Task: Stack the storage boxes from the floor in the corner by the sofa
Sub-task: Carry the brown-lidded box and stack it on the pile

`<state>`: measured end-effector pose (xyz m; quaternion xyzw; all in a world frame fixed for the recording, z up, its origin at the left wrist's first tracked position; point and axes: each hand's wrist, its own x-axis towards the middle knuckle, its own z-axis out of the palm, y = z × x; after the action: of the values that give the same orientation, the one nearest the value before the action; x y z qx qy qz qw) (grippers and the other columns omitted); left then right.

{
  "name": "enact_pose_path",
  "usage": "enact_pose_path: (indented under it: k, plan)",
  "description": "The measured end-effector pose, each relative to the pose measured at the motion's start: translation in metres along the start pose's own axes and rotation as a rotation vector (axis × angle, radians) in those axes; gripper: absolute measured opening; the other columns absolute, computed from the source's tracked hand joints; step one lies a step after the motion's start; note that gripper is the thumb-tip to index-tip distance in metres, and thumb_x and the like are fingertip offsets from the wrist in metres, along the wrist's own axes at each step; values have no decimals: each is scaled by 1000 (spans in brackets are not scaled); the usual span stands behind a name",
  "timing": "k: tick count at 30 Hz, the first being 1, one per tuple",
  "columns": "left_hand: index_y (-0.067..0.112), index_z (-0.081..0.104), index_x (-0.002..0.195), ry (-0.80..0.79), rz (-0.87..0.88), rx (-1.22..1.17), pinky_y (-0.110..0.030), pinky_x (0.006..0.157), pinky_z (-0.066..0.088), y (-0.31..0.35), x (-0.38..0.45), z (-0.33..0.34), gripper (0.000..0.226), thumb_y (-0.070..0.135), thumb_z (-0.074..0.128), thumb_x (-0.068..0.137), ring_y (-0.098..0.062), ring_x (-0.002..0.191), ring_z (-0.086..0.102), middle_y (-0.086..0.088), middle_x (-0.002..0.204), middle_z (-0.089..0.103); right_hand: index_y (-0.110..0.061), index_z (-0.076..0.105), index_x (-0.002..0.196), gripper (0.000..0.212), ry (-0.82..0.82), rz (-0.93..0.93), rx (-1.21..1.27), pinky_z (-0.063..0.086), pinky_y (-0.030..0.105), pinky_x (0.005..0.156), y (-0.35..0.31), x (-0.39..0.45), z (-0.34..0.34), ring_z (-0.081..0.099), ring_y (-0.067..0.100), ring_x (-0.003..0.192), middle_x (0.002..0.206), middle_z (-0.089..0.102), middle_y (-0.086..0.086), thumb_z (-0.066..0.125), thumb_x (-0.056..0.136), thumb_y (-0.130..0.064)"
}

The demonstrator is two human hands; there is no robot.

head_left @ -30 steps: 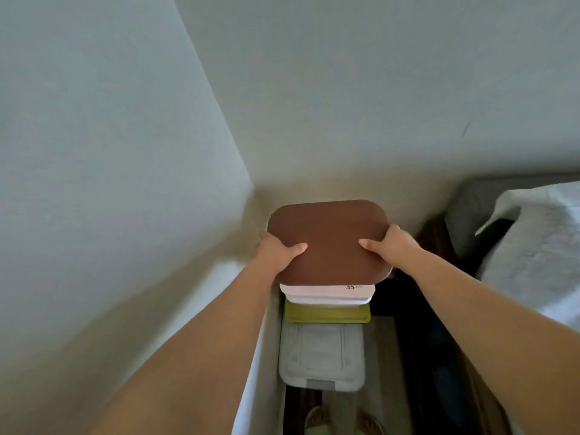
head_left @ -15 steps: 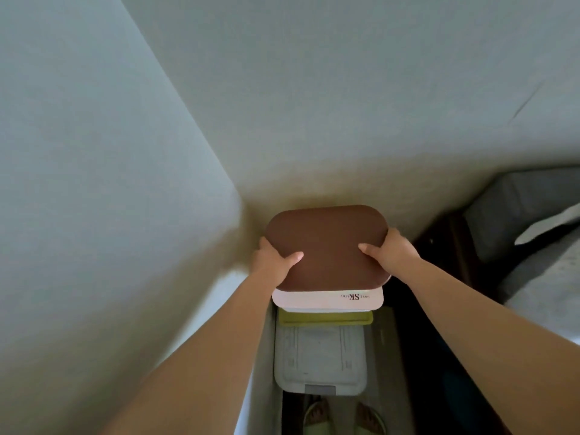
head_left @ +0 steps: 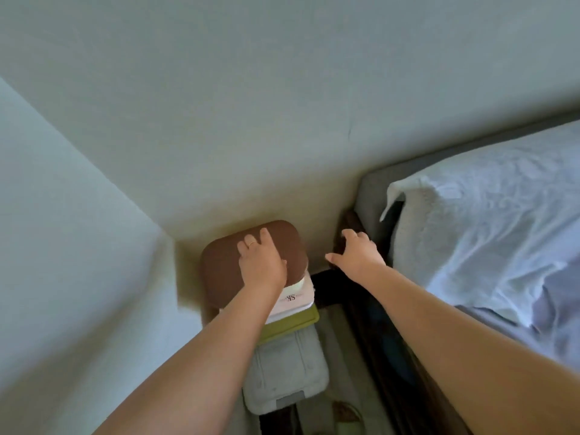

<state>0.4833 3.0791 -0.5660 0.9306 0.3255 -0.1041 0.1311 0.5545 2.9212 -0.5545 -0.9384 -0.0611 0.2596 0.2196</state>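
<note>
Your forearms are bare, with no sleeves in view. Your left hand (head_left: 262,262) wears a thin gold ring (head_left: 251,243); your right hand (head_left: 357,253) wears nothing.

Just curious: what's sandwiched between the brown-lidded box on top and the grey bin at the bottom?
In the head view, a white box and a green lid.

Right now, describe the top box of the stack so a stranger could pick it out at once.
Find the corner where the two pale walls meet, left of the sofa with the blue sheet. A stack of boxes stands there, and the left hand rests flat on the top one. That is the brown-lidded box, the only brown one, above the white box, green lid and grey bin.
</note>
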Motion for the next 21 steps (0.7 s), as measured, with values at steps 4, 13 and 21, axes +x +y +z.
enact_pose_path:
  k: [4,13,21]
  plan:
    - [12,43,132,-78,239,35,-42,95,44,79,-41,5,46,29,59,92,-34,126,37,-15,135,41,-19,42,142,60,69,97,54,44,43,103,70,-52,-49,44,35,128,140,41,12,62,89,-39]
    - [12,61,118,-445,809,325,-35,95,46,266,-213,38,30,28,52,94,-31,116,57,-12,124,61,-13,70,106,27,276,428,246,48,30,84,275,-235,-116,62,30,107,113,68,14,58,89,-29]
    - [5,68,115,-493,1353,623,-35,91,48,417,-531,136,37,31,49,96,-33,112,62,-18,120,66,-11,67,108,32,496,821,424,48,30,79,514,-510,-110,63,28,101,107,68,10,50,96,-36]
